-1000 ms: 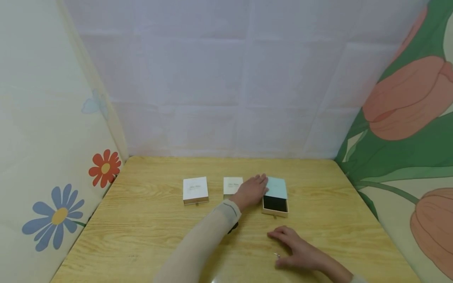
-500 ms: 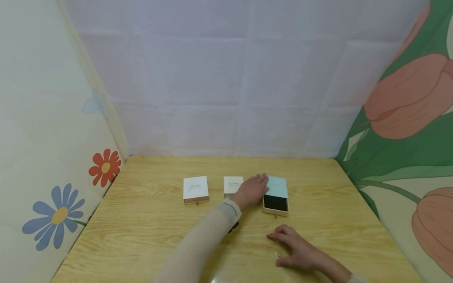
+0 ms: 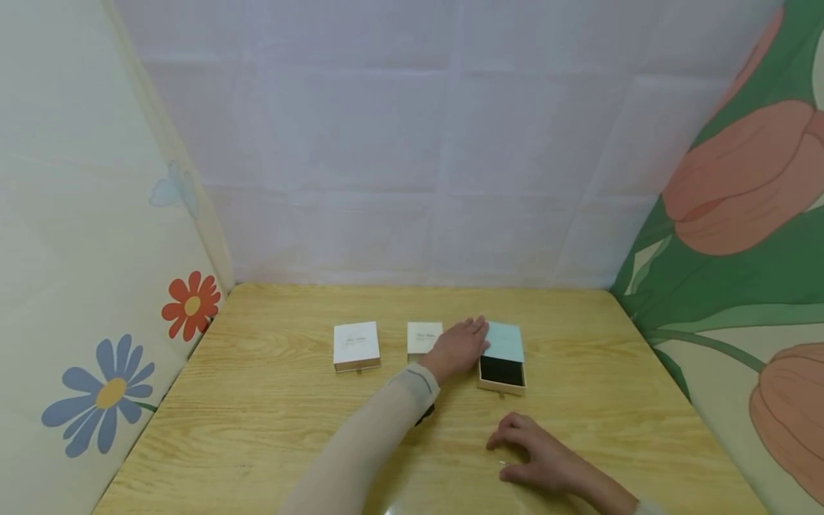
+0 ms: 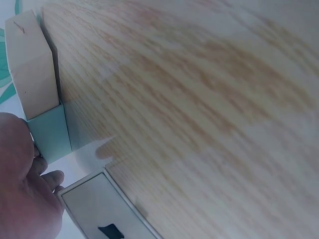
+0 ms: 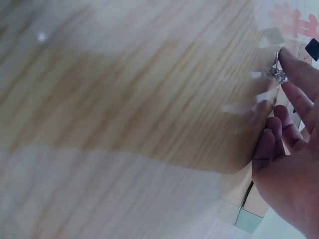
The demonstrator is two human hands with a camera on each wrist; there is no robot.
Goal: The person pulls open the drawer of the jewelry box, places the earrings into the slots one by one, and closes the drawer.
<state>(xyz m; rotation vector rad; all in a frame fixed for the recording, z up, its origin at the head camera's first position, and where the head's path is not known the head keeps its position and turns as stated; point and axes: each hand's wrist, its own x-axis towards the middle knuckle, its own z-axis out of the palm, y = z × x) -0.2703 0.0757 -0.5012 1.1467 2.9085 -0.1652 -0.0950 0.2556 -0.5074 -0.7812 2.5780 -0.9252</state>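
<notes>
In the head view, my left hand (image 3: 458, 348) reaches across to a light blue sliding box (image 3: 504, 341) and rests against its left edge. The box's drawer is pulled out toward me, baring a black lining (image 3: 502, 370). In the left wrist view the fingers (image 4: 52, 179) touch the blue sleeve low on its side. My right hand (image 3: 537, 458) is low over the table, thumb and forefinger apart. Close to its thumb lies a small silver piece of jewellery (image 3: 504, 463); in the right wrist view the sparkling piece (image 5: 275, 73) has a thin pin and sits beside a fingertip.
A cream box (image 3: 423, 336), partly hidden by the left hand, sits left of the blue one. Farther left is a white box (image 3: 357, 343), closed. Something small and black (image 3: 425, 415) shows under the left sleeve. All stand on a wood-grain table (image 3: 270, 415) before a hanging white cloth.
The right hand's fingers have curled slightly and come closer round the silver piece. My left hand and the boxes have stayed where they were.
</notes>
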